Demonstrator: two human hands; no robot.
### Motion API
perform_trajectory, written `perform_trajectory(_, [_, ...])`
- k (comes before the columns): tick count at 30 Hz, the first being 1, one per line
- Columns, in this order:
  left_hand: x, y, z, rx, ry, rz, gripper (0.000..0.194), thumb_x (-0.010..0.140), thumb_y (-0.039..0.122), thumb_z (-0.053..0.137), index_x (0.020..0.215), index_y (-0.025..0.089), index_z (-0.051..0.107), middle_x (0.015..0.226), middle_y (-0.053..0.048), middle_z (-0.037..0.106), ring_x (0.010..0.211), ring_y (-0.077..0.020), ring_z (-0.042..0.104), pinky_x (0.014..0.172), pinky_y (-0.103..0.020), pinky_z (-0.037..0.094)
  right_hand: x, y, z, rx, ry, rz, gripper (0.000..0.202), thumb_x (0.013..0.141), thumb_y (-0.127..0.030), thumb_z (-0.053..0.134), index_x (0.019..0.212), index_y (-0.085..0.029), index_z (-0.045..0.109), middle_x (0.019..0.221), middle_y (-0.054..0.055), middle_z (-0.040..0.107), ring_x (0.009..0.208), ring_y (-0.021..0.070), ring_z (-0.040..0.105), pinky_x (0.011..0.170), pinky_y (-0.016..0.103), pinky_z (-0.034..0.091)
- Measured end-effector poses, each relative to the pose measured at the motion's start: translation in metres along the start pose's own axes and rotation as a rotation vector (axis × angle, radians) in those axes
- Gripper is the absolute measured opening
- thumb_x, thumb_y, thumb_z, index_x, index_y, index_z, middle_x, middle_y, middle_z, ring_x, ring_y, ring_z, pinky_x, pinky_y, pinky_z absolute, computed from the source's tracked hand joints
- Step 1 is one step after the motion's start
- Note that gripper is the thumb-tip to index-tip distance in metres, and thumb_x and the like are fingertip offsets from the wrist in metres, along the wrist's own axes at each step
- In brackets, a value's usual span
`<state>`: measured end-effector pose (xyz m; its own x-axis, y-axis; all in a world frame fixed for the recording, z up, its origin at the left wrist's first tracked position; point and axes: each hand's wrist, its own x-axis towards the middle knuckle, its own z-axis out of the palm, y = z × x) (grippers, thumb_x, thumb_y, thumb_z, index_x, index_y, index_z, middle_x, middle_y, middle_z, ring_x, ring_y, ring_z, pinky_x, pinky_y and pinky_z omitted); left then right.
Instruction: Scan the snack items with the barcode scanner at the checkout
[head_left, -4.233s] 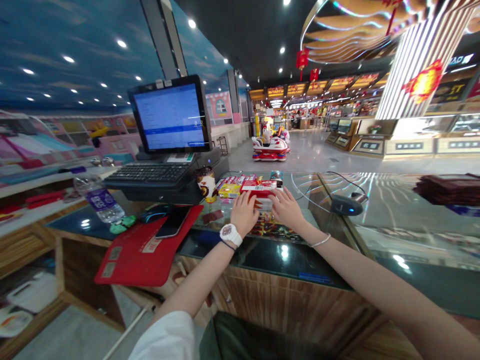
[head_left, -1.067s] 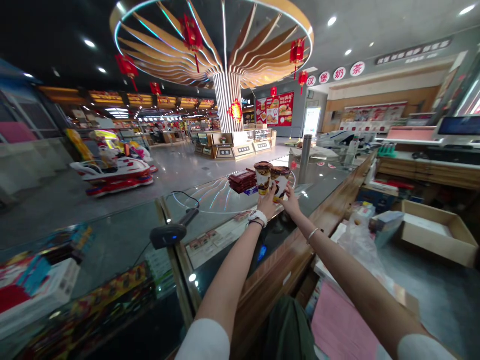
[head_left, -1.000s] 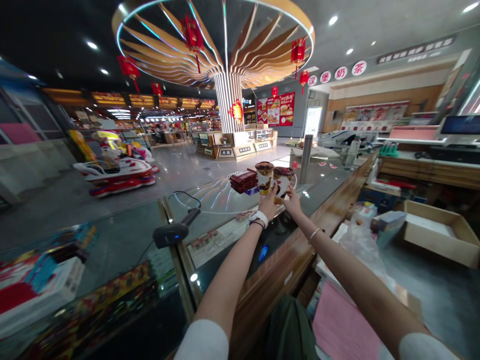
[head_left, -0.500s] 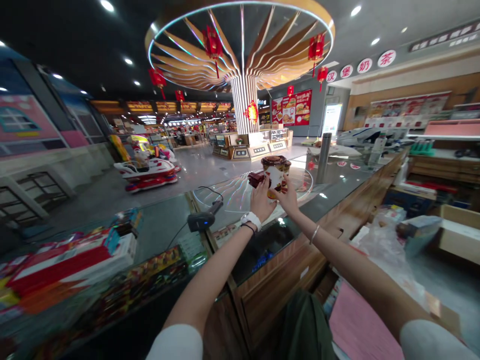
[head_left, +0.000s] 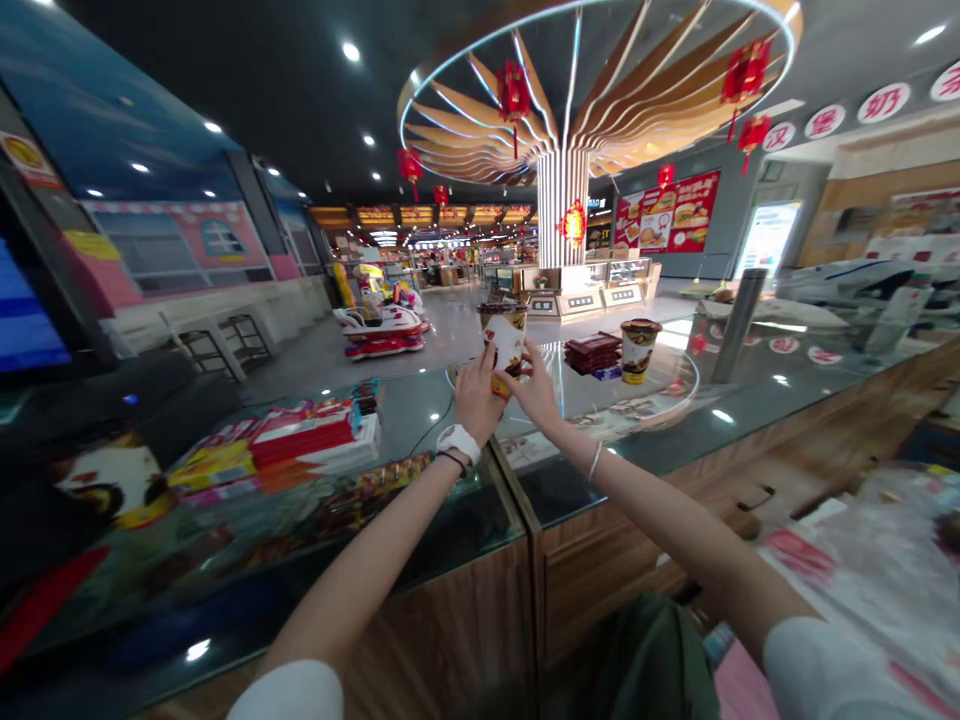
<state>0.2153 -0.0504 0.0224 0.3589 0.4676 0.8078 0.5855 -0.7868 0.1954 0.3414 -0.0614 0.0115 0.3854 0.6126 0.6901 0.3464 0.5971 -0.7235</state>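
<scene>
A paper cup (head_left: 505, 332) with a dark lid and a white, brown and yellow print is held upright over the glass counter. My left hand (head_left: 478, 400), with a white watch on its wrist, is closed around its left and lower side. My right hand (head_left: 537, 390) grips the same cup from the right, fingers against its side. To the right, a similar lidded cup (head_left: 636, 352) stands on the counter beside a stack of dark red packets (head_left: 592, 352).
The glass counter (head_left: 420, 430) runs across in front of me. Red and white boxes (head_left: 307, 430) lie on its left part, and another printed cup (head_left: 120, 478) stands at far left. A metal post (head_left: 739, 325) rises at the right. Beyond is a kiddie ride (head_left: 381, 325).
My hands and the cup have moved left, away from the other cup and the dark red packets, which now show apart on the counter. The view has turned left.
</scene>
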Motion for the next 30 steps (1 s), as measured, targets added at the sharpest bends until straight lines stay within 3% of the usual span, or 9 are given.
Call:
perform_trajectory(6, [-0.022, -0.048, -0.045, 0.114, 0.071, -0.034, 0.079, 0.084, 0.024, 0.062, 0.154, 0.02, 0.027, 0.143, -0.013, 0.055, 0.136, -0.0302, 0.048, 0.117, -0.051, 0.031, -0.011, -0.01, 0.057, 0.036, -0.115, -0.046, 0.086, 0.077, -0.047, 0.073, 0.152, -0.029, 0.033, 0.124, 0.008, 0.061, 0.096, 0.0219, 0.064, 0.093, 0.042, 0.054])
perform_trajectory(13, [-0.039, -0.093, -0.077, 0.055, 0.112, -0.06, 0.086, 0.079, 0.028, 0.071, 0.153, 0.017, 0.028, 0.141, -0.017, 0.056, 0.126, -0.0312, 0.056, 0.108, -0.048, 0.043, -0.018, -0.009, 0.103, 0.185, -0.322, -0.061, 0.088, 0.076, -0.043, 0.071, 0.153, -0.029, 0.031, 0.139, 0.008, 0.054, 0.114, 0.0243, 0.061, 0.101, 0.042, 0.05])
perform_trajectory(18, [-0.041, -0.103, -0.083, -0.161, 0.138, -0.137, 0.101, 0.073, 0.031, 0.081, 0.155, 0.021, 0.023, 0.14, -0.016, 0.056, 0.125, -0.0285, 0.058, 0.106, -0.045, 0.047, -0.025, 0.002, 0.103, 0.371, -0.509, -0.032, 0.085, 0.072, -0.026, 0.061, 0.151, -0.033, 0.034, 0.155, 0.004, 0.039, 0.126, 0.0256, 0.053, 0.097, 0.041, 0.053])
perform_trajectory(23, [-0.043, -0.093, -0.082, -0.414, 0.071, -0.217, 0.113, 0.069, 0.037, 0.085, 0.157, 0.026, 0.014, 0.134, -0.014, 0.062, 0.124, -0.0264, 0.06, 0.104, -0.042, 0.049, -0.028, 0.013, 0.087, 0.335, -0.538, -0.054, 0.09, 0.067, -0.018, 0.059, 0.151, -0.036, 0.033, 0.159, 0.003, 0.035, 0.13, 0.026, 0.053, 0.099, 0.043, 0.052])
perform_trajectory(30, [-0.049, -0.091, -0.078, -0.489, -0.055, -0.217, 0.114, 0.075, 0.046, 0.08, 0.158, 0.021, 0.006, 0.138, -0.016, 0.058, 0.128, -0.0296, 0.057, 0.105, -0.043, 0.048, -0.032, 0.013, 0.087, 0.325, -0.608, -0.119, 0.096, 0.073, -0.021, 0.064, 0.157, -0.035, 0.019, 0.152, 0.006, 0.046, 0.13, 0.0256, 0.054, 0.101, 0.043, 0.052])
